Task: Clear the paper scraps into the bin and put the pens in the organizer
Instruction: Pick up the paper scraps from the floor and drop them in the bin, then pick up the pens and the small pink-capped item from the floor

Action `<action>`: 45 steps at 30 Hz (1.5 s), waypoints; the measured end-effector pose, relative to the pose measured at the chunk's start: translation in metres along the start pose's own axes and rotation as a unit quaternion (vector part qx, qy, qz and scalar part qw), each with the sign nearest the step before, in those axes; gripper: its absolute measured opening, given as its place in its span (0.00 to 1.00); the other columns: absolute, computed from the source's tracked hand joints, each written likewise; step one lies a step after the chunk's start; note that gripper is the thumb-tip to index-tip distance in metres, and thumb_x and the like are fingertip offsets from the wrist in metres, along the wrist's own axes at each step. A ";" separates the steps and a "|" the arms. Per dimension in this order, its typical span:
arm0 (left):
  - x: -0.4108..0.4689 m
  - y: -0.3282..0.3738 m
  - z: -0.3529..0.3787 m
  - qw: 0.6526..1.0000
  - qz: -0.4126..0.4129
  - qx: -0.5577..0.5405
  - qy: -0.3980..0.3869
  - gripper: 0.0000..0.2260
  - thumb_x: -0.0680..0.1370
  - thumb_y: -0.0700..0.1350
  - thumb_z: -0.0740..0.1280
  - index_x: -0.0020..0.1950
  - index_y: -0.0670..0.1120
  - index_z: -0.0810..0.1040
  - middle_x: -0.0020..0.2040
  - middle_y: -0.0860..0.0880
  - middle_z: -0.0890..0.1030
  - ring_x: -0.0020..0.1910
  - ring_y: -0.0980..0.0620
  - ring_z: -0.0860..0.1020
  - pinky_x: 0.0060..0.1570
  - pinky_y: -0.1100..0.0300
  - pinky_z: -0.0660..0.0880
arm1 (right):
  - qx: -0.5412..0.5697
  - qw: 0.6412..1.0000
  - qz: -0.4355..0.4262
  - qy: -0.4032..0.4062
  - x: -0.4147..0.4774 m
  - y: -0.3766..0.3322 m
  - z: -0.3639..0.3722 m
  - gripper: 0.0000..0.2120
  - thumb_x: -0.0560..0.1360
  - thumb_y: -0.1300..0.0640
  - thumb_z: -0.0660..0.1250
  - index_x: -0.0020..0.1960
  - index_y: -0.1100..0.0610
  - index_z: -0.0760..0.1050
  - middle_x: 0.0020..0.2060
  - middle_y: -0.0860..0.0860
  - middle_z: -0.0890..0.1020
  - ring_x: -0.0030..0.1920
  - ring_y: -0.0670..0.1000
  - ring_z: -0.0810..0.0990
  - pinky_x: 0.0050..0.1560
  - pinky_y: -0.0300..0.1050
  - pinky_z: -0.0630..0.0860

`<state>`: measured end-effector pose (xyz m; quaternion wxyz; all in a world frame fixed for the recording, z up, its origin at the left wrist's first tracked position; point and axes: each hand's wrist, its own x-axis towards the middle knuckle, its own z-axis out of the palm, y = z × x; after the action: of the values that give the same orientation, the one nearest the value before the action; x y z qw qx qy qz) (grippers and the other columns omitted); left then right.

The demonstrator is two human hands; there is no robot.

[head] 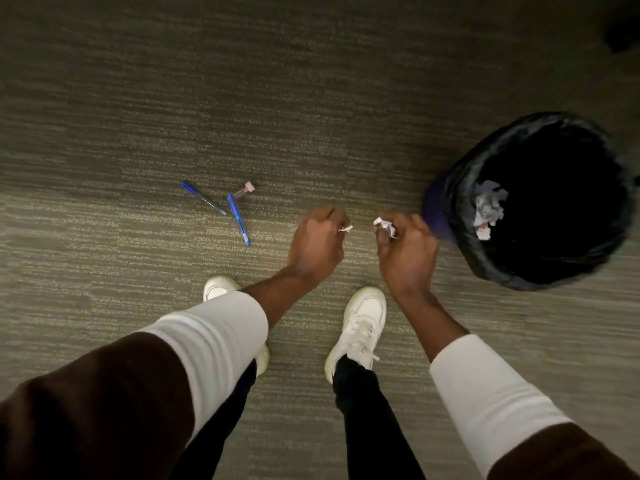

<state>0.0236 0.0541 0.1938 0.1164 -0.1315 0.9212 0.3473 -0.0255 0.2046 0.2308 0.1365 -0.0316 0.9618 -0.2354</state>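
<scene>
Head cam: left grip (317,242) and right grip (403,249) each pinching paper scrap (384,226), bin (540,202) just beside, some scraps already inside. Pens (238,218) on carpet, organizer nowhere visible.

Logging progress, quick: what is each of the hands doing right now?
Left hand: closed on a small paper scrap.
Right hand: closed on a crumpled paper scrap.

Dim, warm indoor light; no source visible. Carpet (311,98) darkens toward the top corners, heavy vignetting. Wide-angle bending stretches the sleeves at the bottom edge. Motion blur smears the carpet stripes and bin (540,202) rim; the bin interior reads pure black. White shoes (360,323) and sleeves are brightest, slightly soft.
</scene>
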 end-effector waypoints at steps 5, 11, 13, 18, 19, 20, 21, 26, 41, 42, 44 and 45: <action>0.011 0.093 0.005 0.998 0.012 -0.061 0.006 0.05 0.78 0.38 0.72 0.53 0.42 0.83 0.51 0.45 0.84 0.50 0.44 0.82 0.52 0.47 0.79 | 0.030 0.998 0.032 0.054 -0.002 0.032 -0.065 0.11 0.77 0.61 0.73 0.59 0.57 0.85 0.50 0.58 0.85 0.48 0.59 0.84 0.51 0.50 0.79; 0.027 0.188 0.030 0.994 0.018 -0.105 -0.001 0.04 0.77 0.38 0.74 0.51 0.42 0.83 0.50 0.44 0.84 0.47 0.43 0.83 0.50 0.48 0.80 | 0.033 0.993 0.070 0.086 0.003 0.085 -0.116 0.11 0.77 0.60 0.72 0.58 0.56 0.85 0.50 0.59 0.84 0.47 0.62 0.84 0.49 0.52 0.79; 0.031 0.208 0.040 0.994 0.009 -0.112 -0.009 0.05 0.77 0.38 0.74 0.52 0.42 0.83 0.51 0.44 0.84 0.48 0.42 0.83 0.51 0.48 0.80 | 0.035 0.992 0.083 0.089 0.004 0.101 -0.126 0.11 0.76 0.60 0.71 0.58 0.56 0.85 0.49 0.59 0.84 0.46 0.61 0.84 0.48 0.49 0.76; 0.035 0.234 0.055 0.995 -0.005 -0.099 -0.021 0.10 0.78 0.36 0.73 0.59 0.41 0.83 0.55 0.42 0.87 0.52 0.42 0.85 0.55 0.49 0.82 | 0.029 0.987 0.129 0.085 0.013 0.133 -0.141 0.22 0.75 0.62 0.71 0.69 0.54 0.80 0.57 0.62 0.82 0.54 0.62 0.83 0.59 0.51 0.79; 0.034 0.236 0.056 0.995 -0.003 -0.097 -0.025 0.13 0.78 0.37 0.73 0.63 0.41 0.81 0.56 0.42 0.87 0.53 0.41 0.85 0.55 0.49 0.82 | 0.038 0.986 0.141 0.078 0.015 0.138 -0.142 0.25 0.75 0.62 0.71 0.71 0.53 0.77 0.60 0.62 0.81 0.56 0.63 0.83 0.61 0.55 0.79; 0.032 0.235 0.057 0.995 -0.003 -0.094 -0.030 0.16 0.78 0.37 0.73 0.66 0.42 0.80 0.57 0.42 0.86 0.53 0.41 0.85 0.54 0.49 0.83 | 0.040 0.986 0.147 0.072 0.016 0.143 -0.143 0.26 0.75 0.62 0.71 0.72 0.53 0.76 0.61 0.62 0.80 0.57 0.63 0.82 0.63 0.57 0.79; 0.030 0.233 0.058 0.996 -0.005 -0.087 -0.034 0.17 0.79 0.39 0.73 0.67 0.42 0.78 0.58 0.43 0.86 0.53 0.41 0.85 0.54 0.48 0.83 | 0.033 0.987 0.146 0.066 0.016 0.147 -0.143 0.25 0.75 0.62 0.71 0.72 0.54 0.76 0.61 0.62 0.80 0.58 0.63 0.82 0.63 0.58 0.78; 0.020 0.204 0.051 0.996 -0.043 -0.041 -0.060 0.08 0.80 0.44 0.68 0.58 0.48 0.81 0.54 0.44 0.86 0.53 0.40 0.84 0.50 0.46 0.82 | -0.024 0.998 0.056 0.027 0.007 0.139 -0.132 0.14 0.75 0.64 0.70 0.60 0.57 0.82 0.58 0.61 0.79 0.59 0.63 0.80 0.59 0.52 0.76; -0.040 -0.006 -0.004 0.964 -0.259 0.023 -0.051 0.07 0.79 0.48 0.66 0.51 0.50 0.83 0.53 0.42 0.86 0.54 0.36 0.84 0.50 0.48 0.81 | -0.010 0.974 -0.113 -0.196 -0.011 -0.001 0.012 0.08 0.75 0.63 0.71 0.51 0.52 0.83 0.50 0.50 0.85 0.47 0.54 0.84 0.50 0.51 0.81; -0.045 -0.025 -0.008 0.961 -0.271 0.027 -0.046 0.08 0.79 0.49 0.66 0.52 0.49 0.83 0.53 0.42 0.86 0.53 0.36 0.84 0.51 0.47 0.81 | -0.015 0.971 -0.118 -0.206 -0.011 -0.009 0.026 0.08 0.75 0.62 0.71 0.51 0.52 0.83 0.50 0.50 0.85 0.48 0.54 0.84 0.50 0.51 0.82; -0.053 -0.059 -0.015 0.957 -0.286 0.040 -0.034 0.08 0.79 0.49 0.66 0.53 0.49 0.83 0.52 0.40 0.86 0.52 0.34 0.84 0.49 0.47 0.80 | -0.023 0.967 -0.126 -0.219 -0.011 -0.025 0.054 0.08 0.76 0.62 0.71 0.51 0.51 0.83 0.50 0.50 0.86 0.48 0.55 0.84 0.51 0.50 0.82; -0.056 -0.076 -0.017 0.955 -0.292 0.047 -0.030 0.09 0.79 0.49 0.66 0.53 0.48 0.83 0.52 0.39 0.85 0.52 0.34 0.84 0.49 0.47 0.80 | -0.025 0.966 -0.127 -0.224 -0.011 -0.032 0.066 0.07 0.76 0.62 0.71 0.51 0.51 0.83 0.50 0.50 0.86 0.48 0.55 0.84 0.50 0.49 0.81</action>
<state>0.0988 -0.0036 0.1774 0.2464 -0.3789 0.8539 0.2580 0.0037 0.1482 0.1917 0.3167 -0.2089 0.9003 -0.2133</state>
